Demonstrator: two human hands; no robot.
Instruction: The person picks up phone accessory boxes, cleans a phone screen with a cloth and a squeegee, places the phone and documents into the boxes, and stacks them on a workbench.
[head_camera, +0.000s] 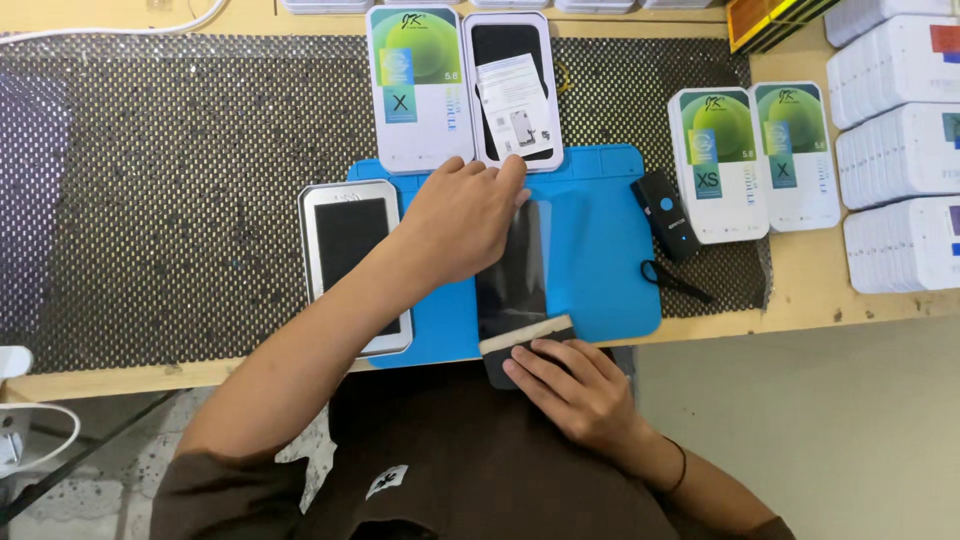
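A dark phone screen panel (515, 285) lies lengthwise on a blue work mat (600, 250). My left hand (462, 220) rests flat on its far end, fingers reaching toward an open white box (512, 90) holding a black panel and a paper slip. My right hand (570, 385) presses a small dark block with a pale felt edge (525, 340) against the panel's near end. A white tray with a black screen (352, 255) sits just left of my left forearm.
A white box lid with a green label (418, 85) lies beside the open box. A black handheld scanner (668, 215) with a strap sits at the mat's right edge. Two more labelled boxes (750, 160) and stacks of white boxes (900, 150) stand right.
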